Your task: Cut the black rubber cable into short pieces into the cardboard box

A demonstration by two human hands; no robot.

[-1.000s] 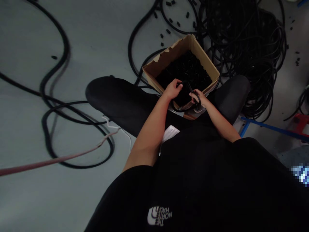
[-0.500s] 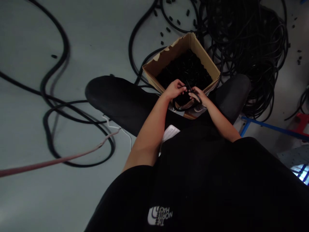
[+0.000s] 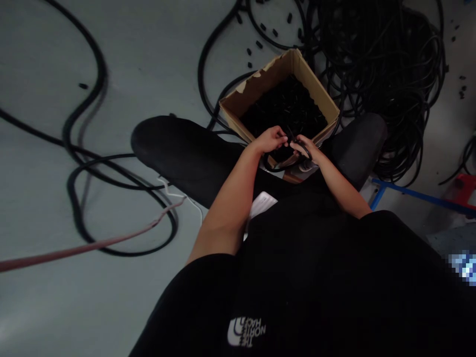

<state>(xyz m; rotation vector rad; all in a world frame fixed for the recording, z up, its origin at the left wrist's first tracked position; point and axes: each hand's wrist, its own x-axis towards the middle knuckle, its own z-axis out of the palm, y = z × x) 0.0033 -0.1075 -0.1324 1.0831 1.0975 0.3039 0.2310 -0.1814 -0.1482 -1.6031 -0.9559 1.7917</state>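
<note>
Over the near corner of an open cardboard box (image 3: 319,91), my left hand (image 3: 274,139) pinches a thin black piece, probably the end of a black hose. A hose loop (image 3: 275,170) hangs just below this hand. Close on its right, my right hand (image 3: 305,147) is closed around a dark scissors-like tool (image 3: 291,132), with its narrow tip pointing up and left between the hands. The exact contact between tool and hose is too dark to make out. Many short black pieces (image 3: 288,101) fill the box.
A large tangle of black hose (image 3: 379,64) lies beyond the box on the right. More hose (image 3: 98,64) curves across the floor at left, near a reddish cord (image 3: 92,245). Short black pieces are scattered behind the box. A blue bar (image 3: 420,193) and a red object (image 3: 464,191) are at right.
My left hand has moved slightly down and toward my right hand. The tool tip has shifted a little, and the hose loop below has moved slightly left.
</note>
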